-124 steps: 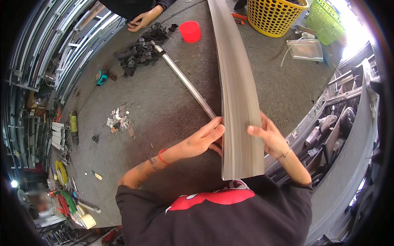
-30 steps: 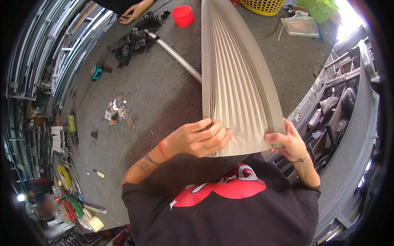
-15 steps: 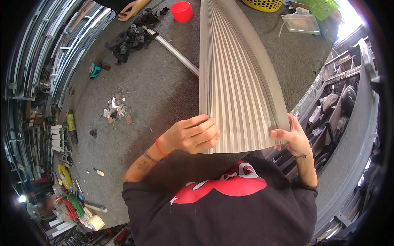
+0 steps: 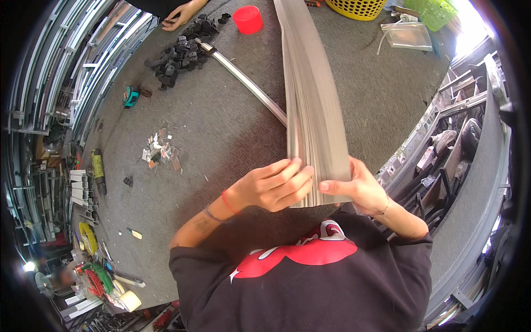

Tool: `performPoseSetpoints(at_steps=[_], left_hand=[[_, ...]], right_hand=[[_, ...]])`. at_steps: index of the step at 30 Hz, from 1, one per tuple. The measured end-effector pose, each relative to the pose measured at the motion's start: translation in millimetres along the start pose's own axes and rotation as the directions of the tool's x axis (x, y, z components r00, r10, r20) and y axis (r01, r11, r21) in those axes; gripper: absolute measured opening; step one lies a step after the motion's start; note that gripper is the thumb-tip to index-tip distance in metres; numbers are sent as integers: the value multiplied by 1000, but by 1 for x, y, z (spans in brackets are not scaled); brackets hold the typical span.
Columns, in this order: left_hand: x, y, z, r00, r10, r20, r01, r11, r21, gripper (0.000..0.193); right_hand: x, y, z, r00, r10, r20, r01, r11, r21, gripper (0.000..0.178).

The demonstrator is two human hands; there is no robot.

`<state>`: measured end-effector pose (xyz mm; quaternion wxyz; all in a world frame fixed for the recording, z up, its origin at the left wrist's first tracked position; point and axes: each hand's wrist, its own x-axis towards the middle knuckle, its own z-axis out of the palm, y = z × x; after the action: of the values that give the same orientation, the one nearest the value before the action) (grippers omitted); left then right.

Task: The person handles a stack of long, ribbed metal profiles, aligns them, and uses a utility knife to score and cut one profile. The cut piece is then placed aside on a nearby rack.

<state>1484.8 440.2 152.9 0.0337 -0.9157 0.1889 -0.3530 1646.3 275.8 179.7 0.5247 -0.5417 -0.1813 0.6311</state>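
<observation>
A long beige-grey pleated screen point(image 4: 318, 99) stretches away from me over the carpeted table, its folds pressed mostly together. My left hand point(image 4: 279, 185) grips the left side of its near end, fingers curled over the pleats. On the opposite side my right hand point(image 4: 359, 188) clasps the near end, thumb on top and fingers underneath, largely hidden. A slim pale metal bar point(image 4: 249, 83) lies slantwise to the left, its near end meeting the screen's left edge.
Black plastic parts point(image 4: 177, 61) are heaped at far left, near another person's hand point(image 4: 180, 14). A red tub point(image 4: 248, 20), teal tape measure point(image 4: 130, 97), scrap pile point(image 4: 160, 150) and yellow basket point(image 4: 354, 8) sit on the table. Metal profiles point(image 4: 50, 72) line the left side.
The fanned-out pleats have closed into a narrow stack. My right hand has moved left with its edge of the screen, while my left hand has shifted slightly right.
</observation>
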Motion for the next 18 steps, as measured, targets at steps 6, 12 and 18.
performPoseSetpoints(at_steps=[6, 12, 18], left_hand=[[-31, -12, -29, 992, -75, 103, 69, 996, 55, 15], [-41, -16, -24, 996, -69, 48, 64, 993, 95, 11], [-32, -19, -23, 999, -52, 13, 52, 999, -9, 12]], right_hand=[[-9, -13, -27, 983, -23, -184, 15, 999, -44, 45], [-15, -16, -42, 975, 2, -221, -15, 998, -58, 44], [-17, -14, -51, 967, -49, -252, 53, 999, 10, 53]])
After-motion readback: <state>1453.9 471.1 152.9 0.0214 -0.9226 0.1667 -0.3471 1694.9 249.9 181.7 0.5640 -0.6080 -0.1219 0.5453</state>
